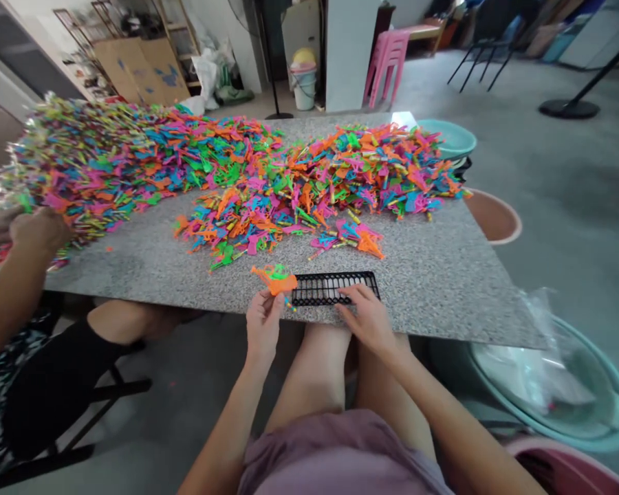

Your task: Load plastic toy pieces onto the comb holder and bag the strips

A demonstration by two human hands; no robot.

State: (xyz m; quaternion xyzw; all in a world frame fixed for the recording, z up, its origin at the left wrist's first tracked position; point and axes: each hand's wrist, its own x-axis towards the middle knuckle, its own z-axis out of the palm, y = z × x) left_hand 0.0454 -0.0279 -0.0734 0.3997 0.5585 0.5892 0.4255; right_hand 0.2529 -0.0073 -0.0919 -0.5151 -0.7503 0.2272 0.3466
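My left hand (pixel 265 320) pinches a few small plastic toy guns (pixel 281 283), an orange one in front with green behind it. They are held beside the left end of a black openwork plastic rack (pixel 314 289) lying at the table's near edge. White material shows inside the rack; its kind cannot be made out. Over the rack's right part rests my right hand (pixel 368 317), fingers apart and fingertips at the white material. Behind the rack lies a small cluster of colourful toy guns (pixel 348 237), with a large pile of them (pixel 309 182) further back.
At the left, another person's hands (pixel 38 230) work by the heap of pieces (pixel 93 151) on the granite-look table (pixel 433 282). Off the right edge stand a teal tub with clear bags (pixel 547 378), a brown basin (pixel 492 216) and a teal basin (pixel 448 137).
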